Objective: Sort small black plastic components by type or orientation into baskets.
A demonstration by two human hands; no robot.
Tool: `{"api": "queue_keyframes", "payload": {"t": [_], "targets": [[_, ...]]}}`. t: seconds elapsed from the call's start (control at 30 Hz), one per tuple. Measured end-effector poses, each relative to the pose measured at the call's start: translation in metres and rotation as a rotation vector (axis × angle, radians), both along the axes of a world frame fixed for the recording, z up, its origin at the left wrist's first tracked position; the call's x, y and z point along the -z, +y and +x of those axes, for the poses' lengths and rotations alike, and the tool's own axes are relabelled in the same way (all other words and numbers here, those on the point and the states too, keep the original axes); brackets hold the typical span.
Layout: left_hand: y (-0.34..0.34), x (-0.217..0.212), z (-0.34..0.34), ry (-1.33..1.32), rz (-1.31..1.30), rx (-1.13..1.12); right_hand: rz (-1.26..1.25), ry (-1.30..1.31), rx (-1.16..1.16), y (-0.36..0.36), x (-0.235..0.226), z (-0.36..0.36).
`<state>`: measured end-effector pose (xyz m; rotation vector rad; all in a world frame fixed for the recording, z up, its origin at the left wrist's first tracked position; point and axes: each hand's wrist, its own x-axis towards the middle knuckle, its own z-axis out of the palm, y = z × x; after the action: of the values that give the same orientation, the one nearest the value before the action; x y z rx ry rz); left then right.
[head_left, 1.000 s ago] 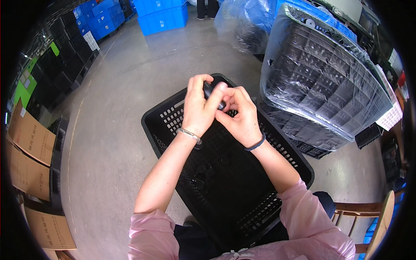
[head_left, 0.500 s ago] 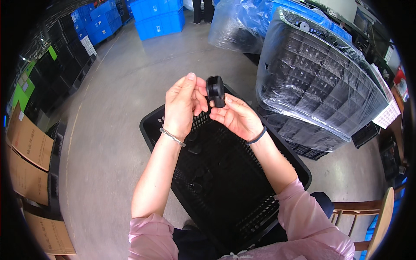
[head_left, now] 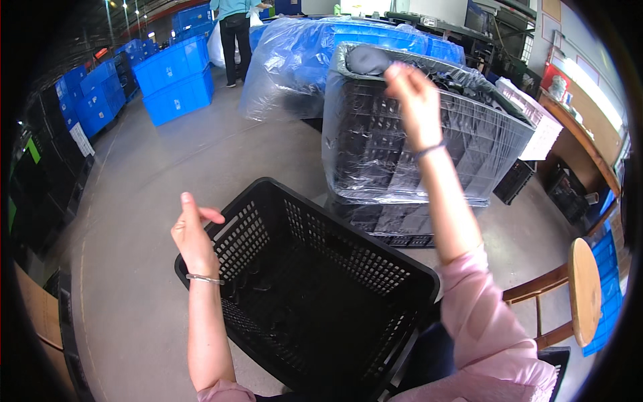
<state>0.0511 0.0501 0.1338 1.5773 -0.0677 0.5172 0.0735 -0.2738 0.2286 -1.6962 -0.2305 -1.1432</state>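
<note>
My left hand is empty, thumb and forefinger apart, over the left rim of a black perforated plastic basket. A few small black parts lie along the basket's left side. My right hand reaches out over a black crate wrapped in clear plastic film. Close to its fingertips is a smooth, dark rounded piece, at the crate's open top. Motion smears the fingers, so I cannot tell whether they grip that piece. More dark parts fill the crate's top.
Blue plastic bins stand stacked at the far left, near a person in a blue top. Film covers a blue load behind the crate. A wooden chair stands at right; cardboard boxes are at left.
My hands have parted: the right has swung forward and right to the wrapped crate, the left has dropped leftward. The small black part both hands held is gone from the left. The view has turned right.
</note>
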Motion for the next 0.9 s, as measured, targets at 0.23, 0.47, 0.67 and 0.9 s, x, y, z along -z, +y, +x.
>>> {"api": "queue_keyframes", "payload": {"t": [0.23,0.47,0.67,0.9], "targets": [[0.026,-0.019,0.041,-0.208,-0.075,-0.191,-0.61,-0.148,0.175,0.016,-0.043,0.001],[0.072,-0.025,0.02,-0.335,-0.464,-0.116,-1.338,0.706,-0.815,0.218,0.273,0.058],[0.132,-0.015,0.028,0.009,-1.051,-0.066,-1.435,1.134,-0.384,0.275,0.382,0.035],[0.092,0.013,0.029,-0.166,-0.454,0.04,-0.168,1.366,-0.89,0.231,0.395,0.039]]}}
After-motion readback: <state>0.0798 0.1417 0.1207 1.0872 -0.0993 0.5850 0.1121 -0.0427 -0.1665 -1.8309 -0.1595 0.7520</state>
